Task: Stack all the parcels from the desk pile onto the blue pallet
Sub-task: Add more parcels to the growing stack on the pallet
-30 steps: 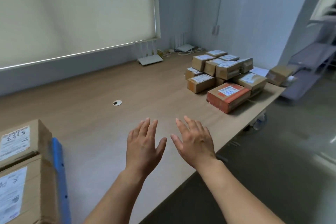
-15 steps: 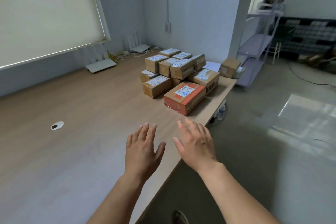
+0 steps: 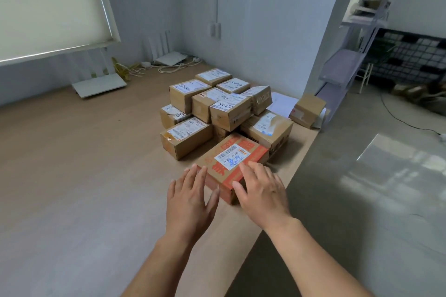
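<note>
1. We see the orange parcel lying flat on the desk, near the desk's right-hand edge and at the front of the pile.
2. It is a low, wide carton. The top is brown cardboard crossed by bands of orange print, and the near sides are orange. A white label with a barcode and blue handwriting sits on top.
3. The left hand is palm down with its fingers straight and slightly spread, at the parcel's near-left corner. Its fingertips reach the left edge, but we cannot tell whether they touch it. It holds nothing.
4. The right hand is spread wide and flat over the near right part of the parcel's top. Its fingertips stop just short of the white label, its thumb is by the near side, and it grips nothing.
5. The pile behind is made of plain brown cartons, each with a white label and several marked in black pen. The smaller ones sit on top of the larger.
6. One brown box stands apart at the desk's far right corner, beside a white sheet.
7. Against the far wall we see a white router and loose cables.
</note>
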`<state>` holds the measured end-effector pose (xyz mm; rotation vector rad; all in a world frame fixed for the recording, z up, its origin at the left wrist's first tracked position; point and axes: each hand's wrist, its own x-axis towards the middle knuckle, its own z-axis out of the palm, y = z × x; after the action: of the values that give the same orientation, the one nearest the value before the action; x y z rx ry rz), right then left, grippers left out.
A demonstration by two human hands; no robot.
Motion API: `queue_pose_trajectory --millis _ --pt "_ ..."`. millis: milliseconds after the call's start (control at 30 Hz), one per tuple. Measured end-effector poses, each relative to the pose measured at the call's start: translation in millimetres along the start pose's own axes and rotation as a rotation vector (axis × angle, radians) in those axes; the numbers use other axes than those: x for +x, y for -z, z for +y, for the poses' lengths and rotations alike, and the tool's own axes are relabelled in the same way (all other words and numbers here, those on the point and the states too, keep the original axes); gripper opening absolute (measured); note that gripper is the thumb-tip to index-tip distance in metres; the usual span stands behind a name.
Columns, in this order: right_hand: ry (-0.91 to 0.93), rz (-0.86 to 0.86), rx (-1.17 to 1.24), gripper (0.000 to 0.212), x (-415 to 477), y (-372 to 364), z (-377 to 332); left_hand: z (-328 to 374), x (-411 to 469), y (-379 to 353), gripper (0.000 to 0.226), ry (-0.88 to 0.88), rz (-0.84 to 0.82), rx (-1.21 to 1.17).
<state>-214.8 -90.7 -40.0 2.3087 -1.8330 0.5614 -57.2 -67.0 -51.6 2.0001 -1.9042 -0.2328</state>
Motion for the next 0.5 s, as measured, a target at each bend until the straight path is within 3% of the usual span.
queue_pose_trajectory --millis 300,500 --pt "0.017 -0.136 0.016 0.042 64.9 -39.0 44.3 4.2 67.8 -24.6 0.057 0.091 -0.095 -0.109" --pt "0.000 -0.235 0.093 0.050 111.5 -52.5 78.9 -0.9 94.0 -23.2 0.056 0.240 -0.064 -0.106"
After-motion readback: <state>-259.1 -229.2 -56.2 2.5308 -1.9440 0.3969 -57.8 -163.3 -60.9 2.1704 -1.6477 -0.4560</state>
